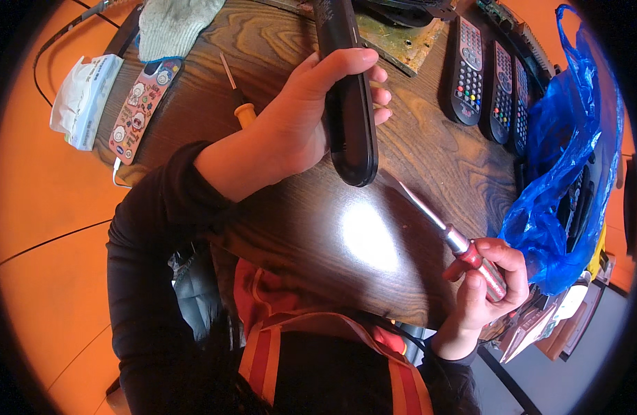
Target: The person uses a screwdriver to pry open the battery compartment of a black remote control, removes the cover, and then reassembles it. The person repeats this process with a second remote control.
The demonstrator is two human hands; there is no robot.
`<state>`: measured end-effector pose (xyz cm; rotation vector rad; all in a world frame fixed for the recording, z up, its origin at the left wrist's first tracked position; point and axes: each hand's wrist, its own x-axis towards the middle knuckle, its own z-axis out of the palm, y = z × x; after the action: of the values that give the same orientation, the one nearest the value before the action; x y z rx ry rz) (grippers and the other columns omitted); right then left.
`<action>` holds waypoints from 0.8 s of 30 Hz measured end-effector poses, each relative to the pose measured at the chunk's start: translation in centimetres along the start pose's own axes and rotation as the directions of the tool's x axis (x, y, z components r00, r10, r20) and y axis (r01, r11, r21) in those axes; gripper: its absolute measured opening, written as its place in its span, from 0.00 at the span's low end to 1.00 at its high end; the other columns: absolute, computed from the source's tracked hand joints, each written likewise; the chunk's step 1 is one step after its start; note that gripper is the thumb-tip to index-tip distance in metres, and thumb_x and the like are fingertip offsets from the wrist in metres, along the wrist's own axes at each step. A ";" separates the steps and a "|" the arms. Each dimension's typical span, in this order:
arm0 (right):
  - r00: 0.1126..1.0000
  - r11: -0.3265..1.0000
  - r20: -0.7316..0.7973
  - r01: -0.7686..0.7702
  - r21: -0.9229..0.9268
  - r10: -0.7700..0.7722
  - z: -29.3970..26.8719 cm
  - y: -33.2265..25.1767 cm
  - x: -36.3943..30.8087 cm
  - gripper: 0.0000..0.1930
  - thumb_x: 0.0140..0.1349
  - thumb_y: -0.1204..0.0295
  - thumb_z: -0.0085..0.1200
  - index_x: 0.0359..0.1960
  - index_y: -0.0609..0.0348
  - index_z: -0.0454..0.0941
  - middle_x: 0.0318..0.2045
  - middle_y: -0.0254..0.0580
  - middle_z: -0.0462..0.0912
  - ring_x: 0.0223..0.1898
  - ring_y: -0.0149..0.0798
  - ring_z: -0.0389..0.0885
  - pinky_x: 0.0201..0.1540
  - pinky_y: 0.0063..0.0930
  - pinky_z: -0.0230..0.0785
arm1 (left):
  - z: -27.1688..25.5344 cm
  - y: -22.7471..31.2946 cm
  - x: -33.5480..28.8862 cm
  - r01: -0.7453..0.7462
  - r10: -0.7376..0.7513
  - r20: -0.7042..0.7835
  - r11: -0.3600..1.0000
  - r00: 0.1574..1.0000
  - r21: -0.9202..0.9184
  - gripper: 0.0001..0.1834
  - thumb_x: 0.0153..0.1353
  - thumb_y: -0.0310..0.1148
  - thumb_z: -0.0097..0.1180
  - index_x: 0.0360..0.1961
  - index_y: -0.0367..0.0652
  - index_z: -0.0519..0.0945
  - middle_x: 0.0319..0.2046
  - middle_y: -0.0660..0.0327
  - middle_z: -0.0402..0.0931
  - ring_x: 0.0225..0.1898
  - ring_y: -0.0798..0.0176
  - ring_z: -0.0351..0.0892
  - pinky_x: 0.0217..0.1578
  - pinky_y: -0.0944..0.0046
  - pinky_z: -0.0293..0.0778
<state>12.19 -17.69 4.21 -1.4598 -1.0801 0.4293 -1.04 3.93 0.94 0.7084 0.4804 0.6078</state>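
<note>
Left hand (294, 128): closed around a long black handset (356, 131), thumb across it, fingertips showing past its right edge; the rounded end projects below the grip, over the tabletop (436, 159). Right hand (481, 294): curled around a screwdriver's (472, 257) red handle, tip near that end; contact cannot be told.

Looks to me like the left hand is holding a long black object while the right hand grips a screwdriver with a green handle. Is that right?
Not quite: the handle is red, not green, as the head view shows. The left hand does hold a long black object, and the right hand does grip a screwdriver.
</note>
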 end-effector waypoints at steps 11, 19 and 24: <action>0.998 0.978 0.055 0.040 -0.206 -0.029 0.1 0.0 -0.1 0.16 0.39 0.75 0.65 0.30 0.67 0.74 0.26 0.50 0.80 0.27 0.40 0.80 0.32 0.27 0.72 | -0.6 -0.6 0.4 -0.058 0.060 0.008 0.985 0.998 -0.163 0.11 0.54 0.37 0.57 0.33 0.45 0.70 0.32 0.64 0.71 0.35 0.69 0.71 0.55 0.58 0.62; 0.957 0.869 0.217 0.268 -0.415 -0.191 0.7 -0.8 0.5 0.16 0.40 0.74 0.67 0.30 0.66 0.75 0.26 0.50 0.80 0.27 0.42 0.81 0.31 0.28 0.73 | -0.6 -0.9 0.6 -0.124 0.108 -0.089 0.974 0.990 -0.190 0.12 0.52 0.36 0.59 0.32 0.44 0.70 0.28 0.63 0.71 0.35 0.67 0.72 0.58 0.53 0.59; 0.952 0.858 0.223 0.290 -0.424 -0.211 1.0 -0.8 0.6 0.17 0.39 0.72 0.69 0.30 0.65 0.75 0.26 0.49 0.80 0.27 0.41 0.81 0.29 0.27 0.73 | -0.7 -1.1 0.6 -0.119 0.094 -0.129 0.971 0.987 -0.208 0.13 0.51 0.36 0.60 0.32 0.44 0.70 0.28 0.63 0.71 0.34 0.67 0.72 0.58 0.52 0.59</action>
<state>11.43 -16.77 4.96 -1.6751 -1.5658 0.1134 -0.64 3.97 -0.40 0.4960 0.4796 0.7938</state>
